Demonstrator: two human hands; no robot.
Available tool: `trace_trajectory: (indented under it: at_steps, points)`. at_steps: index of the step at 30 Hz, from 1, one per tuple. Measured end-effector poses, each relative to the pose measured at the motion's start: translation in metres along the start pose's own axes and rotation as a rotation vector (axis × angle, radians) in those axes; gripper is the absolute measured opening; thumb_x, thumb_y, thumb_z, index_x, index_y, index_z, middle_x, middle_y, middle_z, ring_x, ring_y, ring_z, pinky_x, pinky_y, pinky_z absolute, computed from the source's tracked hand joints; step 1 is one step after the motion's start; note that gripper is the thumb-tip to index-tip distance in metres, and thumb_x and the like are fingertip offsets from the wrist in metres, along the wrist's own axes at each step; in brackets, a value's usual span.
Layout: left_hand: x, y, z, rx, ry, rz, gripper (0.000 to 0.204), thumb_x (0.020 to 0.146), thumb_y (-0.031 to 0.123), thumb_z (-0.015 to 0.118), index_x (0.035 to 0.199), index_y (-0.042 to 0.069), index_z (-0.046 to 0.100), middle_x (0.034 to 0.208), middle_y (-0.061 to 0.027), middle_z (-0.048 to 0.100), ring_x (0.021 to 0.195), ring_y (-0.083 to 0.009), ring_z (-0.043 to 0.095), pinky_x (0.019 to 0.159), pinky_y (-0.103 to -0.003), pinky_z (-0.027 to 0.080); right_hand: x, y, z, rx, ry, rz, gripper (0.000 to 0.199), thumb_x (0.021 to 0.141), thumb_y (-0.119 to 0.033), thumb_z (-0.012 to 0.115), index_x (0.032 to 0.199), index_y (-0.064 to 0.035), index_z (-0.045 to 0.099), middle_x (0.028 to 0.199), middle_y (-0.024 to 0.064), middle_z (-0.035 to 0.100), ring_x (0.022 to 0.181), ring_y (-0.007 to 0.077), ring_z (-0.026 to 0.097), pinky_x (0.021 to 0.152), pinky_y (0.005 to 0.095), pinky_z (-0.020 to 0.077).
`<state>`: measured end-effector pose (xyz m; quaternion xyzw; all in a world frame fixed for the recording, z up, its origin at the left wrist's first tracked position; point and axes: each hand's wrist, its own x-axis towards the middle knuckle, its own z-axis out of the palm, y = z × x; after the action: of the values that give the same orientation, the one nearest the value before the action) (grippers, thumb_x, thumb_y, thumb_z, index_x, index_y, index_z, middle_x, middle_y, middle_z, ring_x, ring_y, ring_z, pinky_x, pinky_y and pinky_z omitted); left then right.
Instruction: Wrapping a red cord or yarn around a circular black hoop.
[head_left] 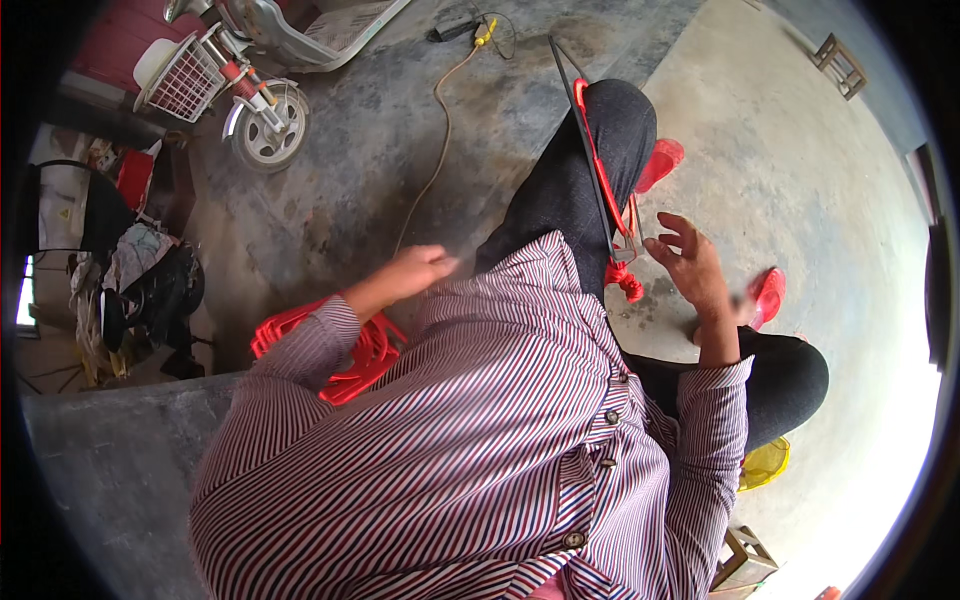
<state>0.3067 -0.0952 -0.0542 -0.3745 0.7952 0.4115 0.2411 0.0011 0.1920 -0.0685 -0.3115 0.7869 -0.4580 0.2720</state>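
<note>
The red tasselled knot (627,281) hung from the dark board (592,165) propped on the knee, just beside the spread right hand (692,268), the left hand (420,268) loosely curled, empty; unsteadied, the board looked likely to slide off.

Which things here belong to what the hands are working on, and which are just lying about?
In hand:
- left hand
- right hand
- dark flat panel with red edge
- red cord knot

Lying about:
- scooter
- cable
- red plastic stools
- wooden stool
</note>
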Motion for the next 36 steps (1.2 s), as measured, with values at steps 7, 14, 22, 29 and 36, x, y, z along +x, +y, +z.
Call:
trace_trajectory:
  at_steps: [7, 14, 22, 29, 36]
  points:
    - [0.000, 0.048, 0.044, 0.093, 0.495, 0.775, 0.058, 0.082, 0.008, 0.070, 0.135, 0.002, 0.048, 0.125, -0.0199, 0.054, 0.110, -0.0353, 0.058, 0.094, -0.040, 0.047, 0.001, 0.003, 0.002, 0.030, -0.010, 0.008, 0.058, 0.083, -0.023, 0.076, 0.129, 0.0046, 0.054, 0.121, 0.0192, 0.063, 0.107, 0.0298, 0.064, 0.087, 0.0363, 0.0524]
    - [-0.011, 0.082, 0.042, 0.196, 0.428, 0.720, 0.076, 0.070, 0.011, 0.075, 0.138, 0.011, 0.042, 0.120, -0.0165, 0.049, 0.108, -0.0386, 0.055, 0.093, -0.043, 0.047, 0.001, 0.002, 0.004, -0.036, -0.029, -0.002, 0.057, 0.083, -0.024, 0.075, 0.129, 0.0028, 0.055, 0.118, 0.0203, 0.064, 0.105, 0.0299, 0.065, 0.087, 0.0371, 0.0524]
    - [-0.018, 0.072, 0.050, 0.243, 0.489, 0.688, 0.061, 0.074, 0.014, 0.071, 0.131, 0.007, 0.050, 0.117, -0.0165, 0.051, 0.105, -0.0362, 0.058, 0.089, -0.042, 0.050, -0.003, -0.010, 0.003, -0.124, -0.060, -0.024, 0.055, 0.081, -0.023, 0.075, 0.126, 0.0029, 0.056, 0.113, 0.0232, 0.065, 0.099, 0.0323, 0.068, 0.084, 0.0380, 0.0529]
    - [-0.006, 0.075, 0.049, 0.434, 0.512, 0.800, 0.033, 0.079, 0.017, 0.069, 0.110, 0.007, 0.064, 0.101, -0.0130, 0.055, 0.085, -0.0312, 0.062, 0.073, -0.041, 0.053, -0.003, -0.001, 0.004, -0.168, -0.058, -0.063, 0.054, 0.080, -0.022, 0.075, 0.125, 0.0019, 0.056, 0.110, 0.0227, 0.066, 0.095, 0.0327, 0.068, 0.082, 0.0381, 0.0528]
    - [-0.027, 0.087, 0.033, 0.458, 0.254, 1.008, 0.045, 0.075, 0.037, 0.074, 0.111, 0.011, 0.068, 0.116, -0.0087, 0.049, 0.100, -0.0242, 0.053, 0.084, -0.037, 0.050, -0.005, -0.006, 0.006, -0.138, -0.068, -0.076, 0.055, 0.080, -0.021, 0.075, 0.126, 0.0021, 0.055, 0.110, 0.0242, 0.065, 0.096, 0.0337, 0.068, 0.082, 0.0387, 0.0533]
